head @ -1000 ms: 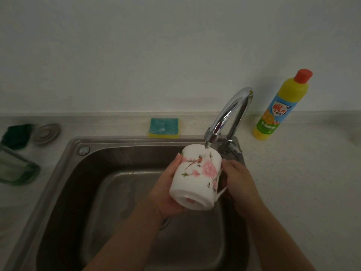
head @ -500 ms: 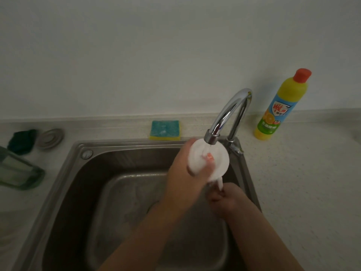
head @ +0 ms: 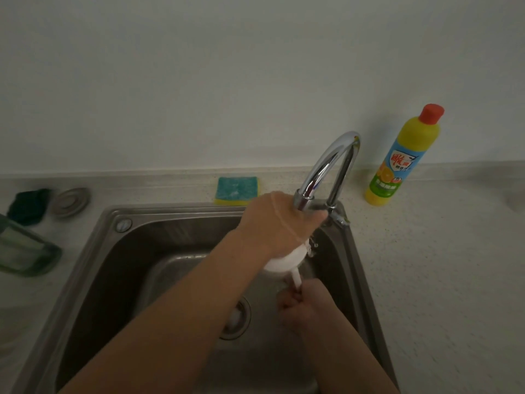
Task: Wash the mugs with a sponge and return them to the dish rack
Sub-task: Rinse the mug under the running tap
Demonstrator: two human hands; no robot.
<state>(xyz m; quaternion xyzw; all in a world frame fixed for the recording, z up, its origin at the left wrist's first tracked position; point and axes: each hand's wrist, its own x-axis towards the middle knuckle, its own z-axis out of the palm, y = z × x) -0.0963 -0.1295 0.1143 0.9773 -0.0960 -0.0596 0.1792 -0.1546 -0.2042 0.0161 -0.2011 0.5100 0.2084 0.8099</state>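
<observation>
While water splashes around just under the faucet [head: 326, 166] spout, the white mug [head: 285, 260] sits tipped over the right side of the sink [head: 119, 251], and honestly most of it is hidden. The left hand [head: 278, 223] reaches across from the left and is wrapped over the mug body, fingers curled round the far side right below the spout, so only the pale round end of the mug pokes out beneath the wrist. The right hand [head: 305, 307] is lower down and closer to the camera, fingers clamped on the mug's handle, which sticks down toward it. Both forearms are over the basin, with the drain [head: 235, 319] showing between them. Up on the bench [head: 440, 265] behind the sink there's a sponge [head: 237, 190], teal on top and yellow underneath, lying flat near the wall. A yellow detergent bottle [head: 403, 157] with a red cap stands upright to the right of the faucet. Over on the left there's a round metal plug [head: 69, 201], a dark green cloth [head: 28, 206] beside it, and a green glass dish [head: 22, 248] at the edge of the view.
</observation>
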